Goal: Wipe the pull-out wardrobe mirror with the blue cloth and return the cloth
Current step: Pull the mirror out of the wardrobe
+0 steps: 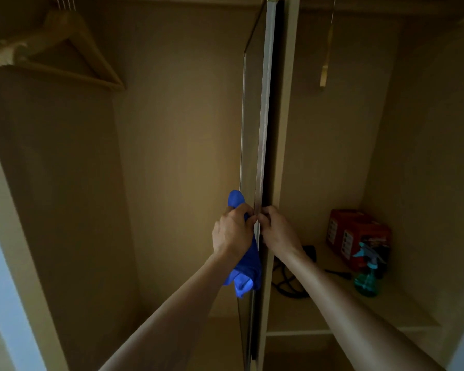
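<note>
The pull-out mirror (pixel 263 116) stands edge-on in the middle of the open wardrobe, a tall thin panel with a metal front edge. My left hand (pixel 232 231) grips the blue cloth (pixel 245 271), which bunches above my fist and hangs below it, and its fingertips touch the mirror's left side. My right hand (pixel 277 231) pinches the mirror's front edge from the right at the same height. The mirror's glass face barely shows from this angle.
Wooden hangers (pixel 51 46) hang at the upper left. In the right compartment a shelf (pixel 300 330) carries a teal spray bottle (pixel 366 277), a red box (pixel 356 234) and a black cable (pixel 284 282). One hanger (pixel 326 60) hangs upper right.
</note>
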The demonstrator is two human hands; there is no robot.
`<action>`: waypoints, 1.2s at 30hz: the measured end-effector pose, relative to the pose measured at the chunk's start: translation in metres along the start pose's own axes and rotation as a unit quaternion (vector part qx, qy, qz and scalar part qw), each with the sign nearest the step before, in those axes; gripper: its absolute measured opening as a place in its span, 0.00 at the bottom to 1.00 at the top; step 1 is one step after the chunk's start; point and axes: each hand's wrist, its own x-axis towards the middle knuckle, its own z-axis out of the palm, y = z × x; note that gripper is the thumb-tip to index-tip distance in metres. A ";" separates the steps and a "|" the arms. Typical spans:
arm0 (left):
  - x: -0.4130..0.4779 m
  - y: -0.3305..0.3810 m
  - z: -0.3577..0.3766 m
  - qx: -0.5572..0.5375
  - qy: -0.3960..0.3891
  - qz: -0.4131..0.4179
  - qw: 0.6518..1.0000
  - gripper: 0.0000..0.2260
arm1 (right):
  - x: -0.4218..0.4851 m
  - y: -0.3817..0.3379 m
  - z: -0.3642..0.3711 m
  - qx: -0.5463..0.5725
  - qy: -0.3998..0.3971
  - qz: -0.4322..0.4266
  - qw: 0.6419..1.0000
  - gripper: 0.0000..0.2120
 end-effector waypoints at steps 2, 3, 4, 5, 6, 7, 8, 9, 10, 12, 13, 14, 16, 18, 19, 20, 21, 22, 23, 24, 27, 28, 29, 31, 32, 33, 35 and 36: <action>-0.001 0.000 -0.001 -0.003 -0.005 0.002 1.000 0.08 | -0.001 -0.002 -0.002 0.007 -0.004 0.008 1.000 0.14; -0.002 0.000 -0.001 -0.005 -0.006 0.003 1.000 0.08 | -0.002 -0.003 -0.002 0.011 -0.004 0.009 1.000 0.14; -0.004 0.000 -0.001 -0.007 -0.007 0.004 1.000 0.08 | -0.003 -0.003 -0.002 0.014 -0.003 0.009 1.000 0.14; -0.005 0.000 -0.002 -0.009 -0.006 0.006 1.000 0.08 | -0.005 -0.003 -0.002 0.017 -0.003 0.010 1.000 0.14; -0.007 0.000 -0.002 -0.012 -0.004 0.010 1.000 0.08 | -0.007 -0.003 -0.003 0.019 -0.002 0.009 1.000 0.13; -0.009 0.000 -0.002 -0.015 -0.003 0.014 1.000 0.08 | -0.009 -0.002 -0.003 0.019 -0.002 0.006 1.000 0.13; -0.012 0.000 -0.003 -0.019 -0.001 0.018 1.000 0.08 | -0.011 -0.001 -0.005 0.019 -0.001 0.003 1.000 0.13; -0.014 0.001 -0.004 -0.023 0.000 0.022 0.999 0.07 | -0.014 -0.001 -0.006 0.015 0.003 0.000 1.000 0.13; -0.017 0.002 -0.004 -0.027 0.002 0.025 0.999 0.07 | -0.017 -0.002 -0.008 0.010 0.008 -0.002 1.000 0.13; -0.024 0.002 -0.005 -0.037 0.006 0.026 0.999 0.07 | -0.025 -0.002 -0.009 0.014 0.015 -0.001 1.000 0.13; -0.027 0.002 -0.005 -0.043 0.009 0.027 0.999 0.06 | -0.030 -0.002 -0.010 0.020 0.016 -0.002 1.000 0.13; -0.031 0.003 -0.005 -0.046 0.011 0.029 0.998 0.06 | -0.034 -0.002 -0.010 0.021 0.017 -0.003 1.000 0.13; -0.039 0.002 -0.006 -0.046 0.015 0.038 0.998 0.06 | -0.042 -0.003 -0.012 0.022 0.020 -0.002 1.000 0.14; -0.045 0.003 -0.008 -0.038 0.017 0.045 0.998 0.06 | -0.049 -0.003 -0.013 0.018 0.023 -0.005 1.000 0.14; -0.049 0.004 -0.010 -0.033 0.019 0.048 0.998 0.06 | -0.052 -0.003 -0.013 0.014 0.025 -0.008 1.000 0.14; -0.052 0.005 -0.012 -0.029 0.019 0.050 0.998 0.06 | -0.056 -0.003 -0.014 0.011 0.025 -0.012 1.000 0.14; -0.056 0.007 -0.014 -0.027 0.018 0.051 0.998 0.07 | -0.060 -0.003 -0.014 0.010 0.025 -0.015 1.000 0.14; -0.060 0.009 -0.016 -0.026 0.016 0.053 0.998 0.06 | -0.064 -0.003 -0.015 0.009 0.025 -0.018 0.999 0.14; -0.063 0.011 -0.018 -0.026 0.013 0.056 0.998 0.06 | -0.068 -0.003 -0.016 0.007 0.026 -0.020 0.999 0.15; -0.067 0.013 -0.021 -0.026 0.010 0.059 0.998 0.06 | -0.071 -0.002 -0.017 0.005 0.027 -0.023 0.999 0.15; -0.079 0.019 -0.027 -0.025 0.006 0.062 0.998 0.05 | -0.082 -0.002 -0.021 0.009 0.025 -0.030 0.999 0.15; -0.083 0.021 -0.029 -0.024 0.004 0.062 0.998 0.05 | -0.085 -0.002 -0.023 0.012 0.022 -0.029 0.999 0.14; -0.088 0.024 -0.030 -0.024 0.003 0.060 0.998 0.05 | -0.089 -0.002 -0.025 0.016 0.018 -0.029 0.999 0.14; -0.097 0.028 -0.033 -0.026 0.004 0.057 0.998 0.05 | -0.096 -0.001 -0.029 0.026 0.009 -0.031 0.999 0.13; -0.102 0.031 -0.034 -0.027 0.008 0.055 0.998 0.05 | -0.100 -0.001 -0.031 0.030 0.005 -0.032 0.999 0.13; -0.106 0.033 -0.035 -0.026 0.011 0.054 0.998 0.05 | -0.104 -0.002 -0.033 0.031 0.003 -0.035 0.999 0.13; -0.114 0.038 -0.037 -0.020 0.016 0.051 0.998 0.06 | -0.111 -0.004 -0.037 0.027 -0.001 -0.039 0.999 0.12; -0.117 0.040 -0.038 -0.015 0.017 0.049 0.999 0.06 | -0.113 -0.005 -0.039 0.027 -0.004 -0.040 0.999 0.12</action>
